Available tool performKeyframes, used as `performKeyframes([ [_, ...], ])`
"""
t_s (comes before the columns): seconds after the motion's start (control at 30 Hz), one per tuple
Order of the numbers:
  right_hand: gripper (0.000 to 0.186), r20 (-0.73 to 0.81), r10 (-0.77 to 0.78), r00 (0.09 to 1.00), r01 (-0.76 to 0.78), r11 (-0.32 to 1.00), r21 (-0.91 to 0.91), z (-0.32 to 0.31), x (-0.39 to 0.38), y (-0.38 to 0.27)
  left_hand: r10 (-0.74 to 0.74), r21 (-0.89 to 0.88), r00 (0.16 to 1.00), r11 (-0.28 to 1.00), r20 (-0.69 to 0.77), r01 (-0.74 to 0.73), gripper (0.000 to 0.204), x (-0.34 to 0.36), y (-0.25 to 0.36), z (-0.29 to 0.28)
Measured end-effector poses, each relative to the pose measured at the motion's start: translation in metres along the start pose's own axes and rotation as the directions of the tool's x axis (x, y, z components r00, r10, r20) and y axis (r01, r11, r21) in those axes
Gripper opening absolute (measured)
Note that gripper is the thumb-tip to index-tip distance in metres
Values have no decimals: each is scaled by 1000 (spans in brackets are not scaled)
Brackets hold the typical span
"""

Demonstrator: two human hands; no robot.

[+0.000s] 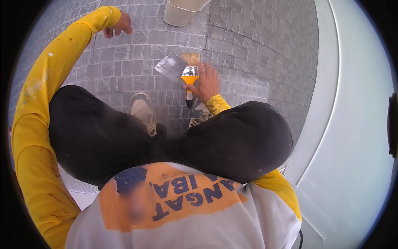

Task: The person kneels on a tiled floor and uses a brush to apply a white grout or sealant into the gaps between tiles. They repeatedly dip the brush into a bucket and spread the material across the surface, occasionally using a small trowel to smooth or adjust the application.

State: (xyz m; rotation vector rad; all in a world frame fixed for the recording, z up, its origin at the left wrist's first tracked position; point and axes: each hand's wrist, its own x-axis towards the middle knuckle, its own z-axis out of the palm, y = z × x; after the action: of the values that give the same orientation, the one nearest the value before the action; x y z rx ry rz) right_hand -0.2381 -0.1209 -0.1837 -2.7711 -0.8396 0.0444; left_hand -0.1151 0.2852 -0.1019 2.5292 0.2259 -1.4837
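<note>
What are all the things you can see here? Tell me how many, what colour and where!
Paintbrush: one, yellow handle, pale bristles, in the right hand.
Scraper: one, grey metal blade, in the same hand, left of the brush.
Bucket: one, whitish, top edge.
Tiled floor: one, grey, underneath.
White wall: one, right side.
Shoes: two, dusty, between the knees.
Trousers: one pair, black.
Left hand: one, yellow sleeve, resting on the floor.
Right hand: one, yellow sleeve, holding both tools.

The white plastic bucket [182,11] is cut off by the top edge; the black brush handle's end [189,99] hides behind the knee.
</note>
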Motion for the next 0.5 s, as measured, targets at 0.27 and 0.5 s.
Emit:
performKeyframes([
  [0.27,57,158,328,931,-362,883,300,0,-21,22,-5,38,1000,999,-22,6,57,-14,30,-8],
  [0.5,50,354,382,854,-392,919,-46,-42,-79,82,-37,75,998,997,42,34,59,-14,22,-13],
])
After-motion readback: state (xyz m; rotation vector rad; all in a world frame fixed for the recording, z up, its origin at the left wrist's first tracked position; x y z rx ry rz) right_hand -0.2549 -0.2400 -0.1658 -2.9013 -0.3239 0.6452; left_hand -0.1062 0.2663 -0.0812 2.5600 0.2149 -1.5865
